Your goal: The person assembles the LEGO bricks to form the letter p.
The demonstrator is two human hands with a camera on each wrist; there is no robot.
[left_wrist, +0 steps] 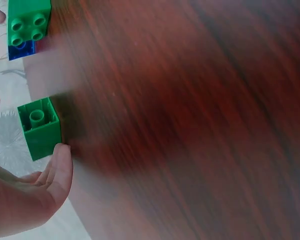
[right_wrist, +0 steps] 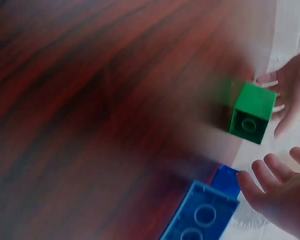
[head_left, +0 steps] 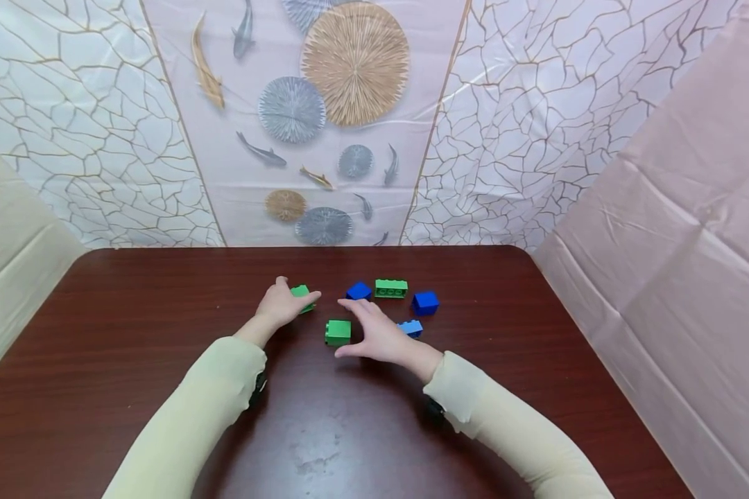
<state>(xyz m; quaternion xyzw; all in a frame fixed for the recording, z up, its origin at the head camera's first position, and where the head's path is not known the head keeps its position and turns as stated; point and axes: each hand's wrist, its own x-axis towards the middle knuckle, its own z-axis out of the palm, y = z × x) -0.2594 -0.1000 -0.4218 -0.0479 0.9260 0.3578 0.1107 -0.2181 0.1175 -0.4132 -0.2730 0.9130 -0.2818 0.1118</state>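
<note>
Green block (head_left: 300, 291) sits toward the far edge of the table (head_left: 131, 333) — likely light and stiff, best pinched by its flat sides — beside my ungripping left hand (head_left: 277, 305), while my empty right hand (head_left: 379, 335) is spread near another green block (head_left: 340, 331).

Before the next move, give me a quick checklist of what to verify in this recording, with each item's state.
1. Left grip open around the left green block: ok.
2. Firm hold on that block: not ok; its thumb stands apart from the fingers, the block between them.
3. Right grip open and holding nothing: ok.
4. Front green block studs up: not ok; its studs face left.
5. Light blue block fully visible in the head view: not ok; the right hand partly hides it.
6. Left fingertips actually touching their block: cannot tell.
</note>
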